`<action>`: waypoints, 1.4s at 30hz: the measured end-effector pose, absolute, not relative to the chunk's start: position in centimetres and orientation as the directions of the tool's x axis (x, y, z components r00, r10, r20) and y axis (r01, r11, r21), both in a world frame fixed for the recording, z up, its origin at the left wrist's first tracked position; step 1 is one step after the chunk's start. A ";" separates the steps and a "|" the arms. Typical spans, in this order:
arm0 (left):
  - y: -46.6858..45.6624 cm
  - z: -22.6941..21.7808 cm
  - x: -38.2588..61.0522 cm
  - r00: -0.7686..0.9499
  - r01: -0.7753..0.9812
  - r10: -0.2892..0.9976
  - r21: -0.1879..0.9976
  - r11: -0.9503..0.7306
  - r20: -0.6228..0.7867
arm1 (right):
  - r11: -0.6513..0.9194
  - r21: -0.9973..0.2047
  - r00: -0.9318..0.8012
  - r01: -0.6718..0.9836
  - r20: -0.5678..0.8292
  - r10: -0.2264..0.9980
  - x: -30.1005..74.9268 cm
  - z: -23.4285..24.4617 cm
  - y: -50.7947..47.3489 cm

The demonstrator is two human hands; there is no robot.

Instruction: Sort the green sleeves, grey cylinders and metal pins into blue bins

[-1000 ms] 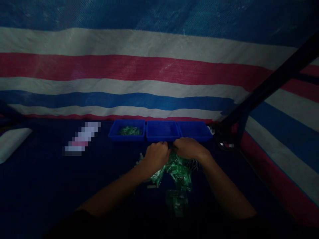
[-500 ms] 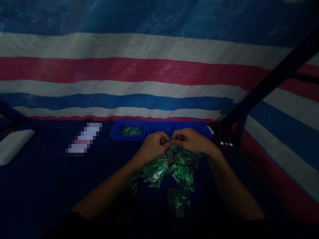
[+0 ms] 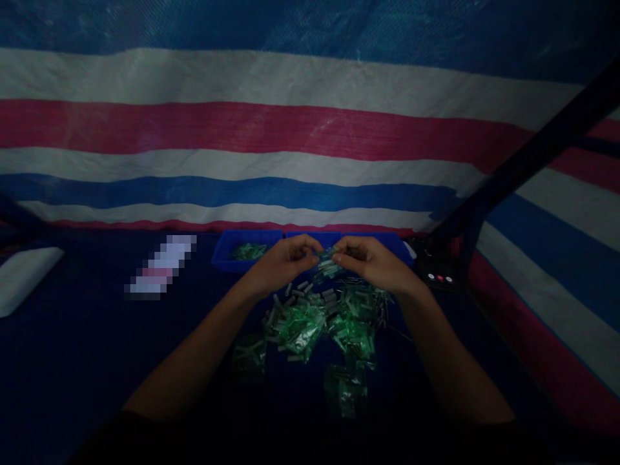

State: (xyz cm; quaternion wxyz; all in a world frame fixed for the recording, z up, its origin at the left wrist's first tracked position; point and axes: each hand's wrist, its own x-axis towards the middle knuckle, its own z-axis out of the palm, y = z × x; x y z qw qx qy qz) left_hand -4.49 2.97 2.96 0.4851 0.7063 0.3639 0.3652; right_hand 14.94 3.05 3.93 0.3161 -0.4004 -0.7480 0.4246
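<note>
Between my two hands hangs a small clear plastic bag (image 3: 327, 266) with pale, thin pieces in it. My left hand (image 3: 285, 261) pinches its top edge on one side, thumb against fingers. On the other side my right hand (image 3: 371, 261) grips the same edge in a like pinch. Below them lies a heap of greenish clear bags (image 3: 303, 326) mixed with loose small cylinders (image 3: 305, 287) and thin metal rods (image 3: 382, 310). Closer to me, another filled bag (image 3: 346, 391) lies on the dark blue surface. The light is dim, so the bag's exact contents cannot be made out.
Three blue trays stand in a row at the back; the left tray (image 3: 223, 253) holds several greenish bags. A black device (image 3: 438, 271) with lit buttons is at the right. A pixelated pale item (image 3: 162, 265) and a white block (image 3: 29, 278) lie left. Striped sheeting (image 3: 310, 129) encloses the table.
My hands have moved slightly up and apart, and the bag now shows stretched between them. More of the heap and its loose cylinders is uncovered. The view has shifted slightly.
</note>
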 end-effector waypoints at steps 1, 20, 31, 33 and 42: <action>2.9 3.0 -4.4 0.459 0.122 0.874 0.963 -0.241 0.160 | 0.316 -0.894 -0.481 0.318 0.135 0.866 14.9 3.9 3.1; 3.5 3.2 -5.6 0.388 0.123 0.893 0.948 -0.294 0.227 | 0.598 -0.693 -0.320 0.402 0.506 0.801 13.3 3.3 2.3; 2.7 4.2 -6.1 0.482 0.301 0.806 0.799 -0.521 0.344 | 0.541 -0.769 -0.330 0.341 0.441 0.835 13.1 2.7 2.4; 2.6 4.5 -6.2 0.517 0.320 0.789 0.781 -0.536 0.330 | 0.488 -0.819 -0.338 0.302 0.386 0.858 13.1 2.6 2.4; 2.8 4.3 -6.0 0.401 0.329 0.867 0.837 -0.437 0.295 | 0.444 -0.791 -0.288 0.422 0.348 0.892 13.6 3.9 1.7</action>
